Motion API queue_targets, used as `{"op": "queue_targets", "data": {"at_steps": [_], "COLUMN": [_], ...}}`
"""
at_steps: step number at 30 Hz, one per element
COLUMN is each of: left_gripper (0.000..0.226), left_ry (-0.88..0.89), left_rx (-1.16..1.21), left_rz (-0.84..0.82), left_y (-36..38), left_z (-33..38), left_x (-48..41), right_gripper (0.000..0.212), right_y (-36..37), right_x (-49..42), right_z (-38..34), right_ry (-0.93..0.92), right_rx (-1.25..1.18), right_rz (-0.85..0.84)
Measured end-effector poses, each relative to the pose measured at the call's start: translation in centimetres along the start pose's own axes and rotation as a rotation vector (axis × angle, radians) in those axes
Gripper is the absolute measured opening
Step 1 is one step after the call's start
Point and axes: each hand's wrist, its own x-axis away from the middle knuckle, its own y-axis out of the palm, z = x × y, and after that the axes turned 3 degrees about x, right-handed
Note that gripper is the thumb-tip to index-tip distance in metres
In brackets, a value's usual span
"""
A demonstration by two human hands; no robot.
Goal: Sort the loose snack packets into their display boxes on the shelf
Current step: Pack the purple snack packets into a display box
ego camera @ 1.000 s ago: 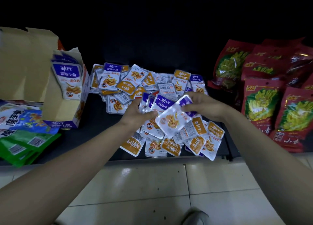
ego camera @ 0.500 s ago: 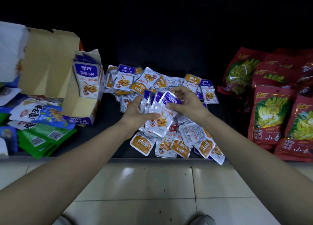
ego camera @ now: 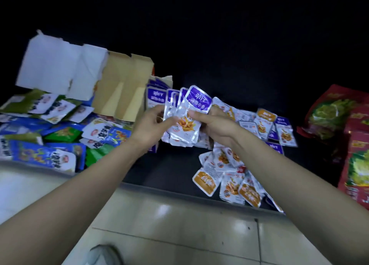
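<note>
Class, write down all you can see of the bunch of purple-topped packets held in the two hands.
The bunch of packets is fanned, roughly upright, just right of the open display box. Each looks like shiny silver foil with a purple top band, white characters and an orange snack picture. The left hand and right hand pinch its sides.

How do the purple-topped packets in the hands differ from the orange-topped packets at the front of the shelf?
Colour: the purple-topped packets have a purple band, the orange-topped packets an orange one. Pose: the purple-topped packets are gathered upright in a stack, gripped by the left hand and right hand; the orange-topped packets lie loose on the shelf. Both are small silvery pouches.
</note>
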Motion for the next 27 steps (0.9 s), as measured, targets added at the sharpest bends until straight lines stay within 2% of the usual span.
{"op": "queue_targets", "data": {"at_steps": [3, 7, 11, 14, 18, 23, 27], "left_gripper": [0.015, 0.031, 0.035, 0.041, 0.053, 0.049, 0.049], "left_ry": [-0.035, -0.012, 0.027, -0.028, 0.028, 0.086, 0.077], "left_rx": [0.019, -0.028, -0.080, 0.013, -0.008, 0.042, -0.019], "left_rz": [0.097, 0.134, 0.087, 0.034, -0.089, -0.164, -0.206], "left_y": [-3.0, -5.0, -4.9, -4.4, -2.1, 2.4, 6.1], "left_z": [0.0, -0.6, -0.9, -0.9, -0.4, -0.5, -2.9], "left_x": [0.0, -0.4, -1.1, -1.3, -1.0, -0.8, 0.2], "right_gripper": [0.027, 0.027, 0.043, 0.039, 0.038, 0.063, 0.062], "right_y": [3.1, 6.4, 8.1, 7.9, 5.7, 0.1, -0.6], "right_x": [-2.4, -4.5, -5.7, -5.3, -3.6, 0.8, 3.5], "right_z": [-1.0, -1.4, -0.8, -0.9, -1.0, 1.6, 5.5], "right_ry": [-0.026, -0.050, -0.011, -0.001, -0.043, -0.104, -0.148], "right_rx": [-0.005, 0.030, 0.017, -0.044, -0.111, 0.128, 0.258], "right_rz": [0.005, 0.010, 0.012, 0.015, 0.041, 0.233, 0.235]}}
